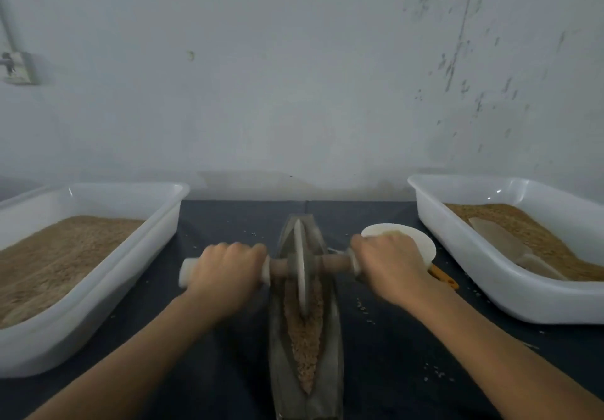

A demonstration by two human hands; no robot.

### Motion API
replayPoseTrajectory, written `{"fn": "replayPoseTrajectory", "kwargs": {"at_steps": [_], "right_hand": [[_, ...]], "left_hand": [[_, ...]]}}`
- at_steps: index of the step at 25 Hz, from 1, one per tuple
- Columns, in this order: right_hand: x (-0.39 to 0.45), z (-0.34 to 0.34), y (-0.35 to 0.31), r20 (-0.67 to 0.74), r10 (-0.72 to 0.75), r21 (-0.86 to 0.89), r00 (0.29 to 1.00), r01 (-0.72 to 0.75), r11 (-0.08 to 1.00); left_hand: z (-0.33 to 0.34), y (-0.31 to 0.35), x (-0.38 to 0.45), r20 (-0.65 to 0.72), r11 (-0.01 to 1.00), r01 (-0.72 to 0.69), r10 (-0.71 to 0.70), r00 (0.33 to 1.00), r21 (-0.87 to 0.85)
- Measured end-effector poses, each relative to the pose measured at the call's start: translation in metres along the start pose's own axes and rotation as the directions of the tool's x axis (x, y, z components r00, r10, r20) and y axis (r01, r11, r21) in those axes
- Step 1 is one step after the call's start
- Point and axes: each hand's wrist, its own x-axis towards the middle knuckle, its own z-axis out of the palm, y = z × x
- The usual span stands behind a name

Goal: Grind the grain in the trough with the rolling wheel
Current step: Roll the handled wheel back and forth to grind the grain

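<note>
On the dark cloth-covered table (pixel 385 354), centred and running lengthwise away from the viewer, sits a narrow boat-shaped trough (pixel 334 338), grey, with tapered ends. The grain (pixel 305 331), brown and coarse, lies along the trough's groove, mostly in the near half, narrowing to a point toward the near end. The rolling wheel (pixel 300 266), a thin pale disc, stands upright on edge in the groove at about mid-length, its lower rim down in the grain. A wooden axle (pixel 333 263) passes through the wheel crosswise, with white handle sleeves at both ends. Left hand (pixel 225 271): fingers curled over the left handle, gripping it; white end of the handle (pixel 188 272) protrudes past the hand. Right hand (pixel 389 264): fingers curled over the right handle, gripping it; knuckles up. Both forearms reach in from the bottom corners. Left of the trough, a white plastic tray (pixel 108 292) holds a bed of tan grain. Right of the trough, a second white tray (pixel 490 275) holds similar grain with a pale scoop (pixel 500 243) lying in it. Just behind the right hand, a white round dish (pixel 418 240) is partly hidden; its contents cannot be made out clearly. An orange object (pixel 444 277) pokes out beside the right wrist; type cannot be told. Loose kernels (pixel 366 310) are scattered on the cloth right of the trough. Background: a pale scuffed wall (pixel 294 76).
</note>
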Motion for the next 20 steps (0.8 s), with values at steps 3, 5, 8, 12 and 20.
{"fn": "replayPoseTrajectory", "kwargs": {"at_steps": [3, 5, 8, 12, 20], "right_hand": [[0.045, 0.01, 0.002, 0.004, 0.092, -0.003, 0.996, -0.092, 0.996], [0.048, 0.011, 0.003, 0.031, 0.091, 0.037, 0.995, -0.092, 0.995], [-0.003, -0.001, 0.003, 0.117, -0.034, 0.133, 0.993, 0.018, 0.991], [-0.052, -0.023, 0.009, 0.228, -0.153, 0.15, 0.962, 0.121, 0.981], [0.052, 0.015, 0.006, 0.135, 0.078, 0.084, 0.988, -0.089, 0.992]], "left_hand": [[0.003, 0.001, 0.049, 0.018, 0.997, 0.08, -0.079, 0.997, -0.015], [0.001, 0.002, 0.055, 0.024, 0.997, 0.077, -0.077, 0.997, -0.023], [-0.001, -0.004, 0.011, 0.043, 0.998, -0.044, 0.046, 0.998, -0.047], [-0.015, -0.008, -0.042, -0.148, 0.978, -0.206, 0.198, 0.969, -0.037], [0.003, 0.001, 0.056, -0.003, 0.998, 0.054, -0.054, 0.999, 0.024]]}}
